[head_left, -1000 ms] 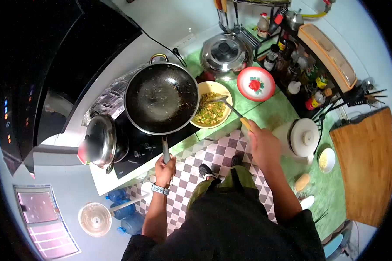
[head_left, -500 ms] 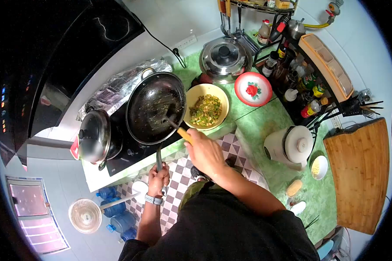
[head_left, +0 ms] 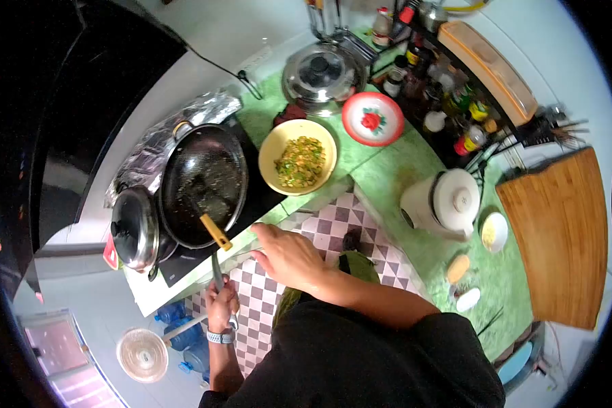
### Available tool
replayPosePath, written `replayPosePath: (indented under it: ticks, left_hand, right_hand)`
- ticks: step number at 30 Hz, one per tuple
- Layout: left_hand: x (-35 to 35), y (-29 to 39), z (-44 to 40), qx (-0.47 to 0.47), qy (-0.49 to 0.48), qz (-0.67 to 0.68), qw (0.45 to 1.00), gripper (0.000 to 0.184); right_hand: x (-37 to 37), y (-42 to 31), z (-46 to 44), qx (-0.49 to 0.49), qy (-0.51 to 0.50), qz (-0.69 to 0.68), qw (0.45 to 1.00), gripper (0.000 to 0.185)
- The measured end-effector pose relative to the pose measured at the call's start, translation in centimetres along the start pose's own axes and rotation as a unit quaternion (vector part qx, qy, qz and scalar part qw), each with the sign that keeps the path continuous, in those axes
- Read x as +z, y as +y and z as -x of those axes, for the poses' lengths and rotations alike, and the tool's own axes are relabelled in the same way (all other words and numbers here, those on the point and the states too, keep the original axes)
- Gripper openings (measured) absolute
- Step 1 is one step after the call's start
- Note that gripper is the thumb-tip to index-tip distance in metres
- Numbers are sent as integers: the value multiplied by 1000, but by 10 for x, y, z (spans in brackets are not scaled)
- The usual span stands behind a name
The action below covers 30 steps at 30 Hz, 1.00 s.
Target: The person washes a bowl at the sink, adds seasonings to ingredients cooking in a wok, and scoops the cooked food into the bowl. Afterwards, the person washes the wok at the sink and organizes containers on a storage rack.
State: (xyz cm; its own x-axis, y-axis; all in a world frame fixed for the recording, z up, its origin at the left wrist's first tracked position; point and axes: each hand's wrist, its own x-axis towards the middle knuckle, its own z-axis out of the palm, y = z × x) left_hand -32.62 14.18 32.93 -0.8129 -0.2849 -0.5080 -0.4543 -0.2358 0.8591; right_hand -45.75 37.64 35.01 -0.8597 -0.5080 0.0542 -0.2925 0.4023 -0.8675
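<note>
My left hand [head_left: 222, 304] is wrapped round the handle [head_left: 217, 272] of a dark wok [head_left: 214, 160] on the black cooktop. Bits of food and an oily sheen cover the wok's inside. A spatula [head_left: 215, 232] leans in the wok, its yellow handle sticking out over the near rim; its dark head is hard to make out. Just right of that handle my right hand [head_left: 289, 258] hovers, fingers apart, holding nothing. Beside the cooktop a cream bowl [head_left: 268, 160] contains a chopped green and brown dish [head_left: 300, 162].
A lidded pot [head_left: 134, 228] stands left of the wok, with foil [head_left: 156, 146] behind. A large steel lid [head_left: 319, 76], a red-rimmed plate [head_left: 372, 119], a rack of bottles [head_left: 449, 102], a white appliance [head_left: 442, 204] and a cutting board [head_left: 557, 238] line the green counter.
My right hand has let go of the spatula and drawn away from it. The spatula now rests in the wok. My left hand still grips the wok handle. The camera view has shifted.
</note>
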Motion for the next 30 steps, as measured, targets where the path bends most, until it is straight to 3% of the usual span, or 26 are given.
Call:
replayPosePath:
  ticks: [5, 8, 13, 15, 19, 21, 23, 24, 26, 29, 30]
  left_hand:
    - [-13, 9, 8, 24, -29, -17, 999, 11]
    - [-36, 4, 9, 10, -24, -35, 999, 15]
    - [-63, 5, 10, 24, -101, -54, 993, 12]
    - [-78, 1, 14, 24, -113, -86, 990, 13]
    - [-104, -7, 29, 43, -157, -117, 980, 13]
    - [-116, -6, 36, 56, -180, -135, 973, 14]
    - [-128, -8, 41, 45, -209, -135, 967, 15]
    - [-133, -10, 45, 41, -229, -139, 963, 15]
    - [-136, -15, 52, 51, -235, -172, 955, 16]
    - [-135, -26, 63, 61, -254, -206, 943, 16]
    - [-132, -28, 69, 51, -264, -205, 941, 15]
  right_hand:
    - [9, -16, 23, -25, 58, 6, 998, 34]
    - [25, -24, 41, 6, 105, 38, 994, 29]
    - [55, -49, 75, 1, 185, 57, 981, 24]
    - [67, -73, 86, 44, 196, 96, 975, 24]
    - [127, -94, 90, 107, 179, 173, 963, 34]
    - [164, -92, 86, 122, 216, 174, 953, 44]
    - [186, -91, 87, 223, 146, 20, 964, 49]
    - [196, -88, 93, 236, 161, 24, 958, 49]
    - [207, -82, 107, 255, 174, -226, 924, 53]
    - [213, -91, 134, 291, 237, -332, 866, 52]
    - [210, -92, 148, 281, 225, -313, 879, 45]
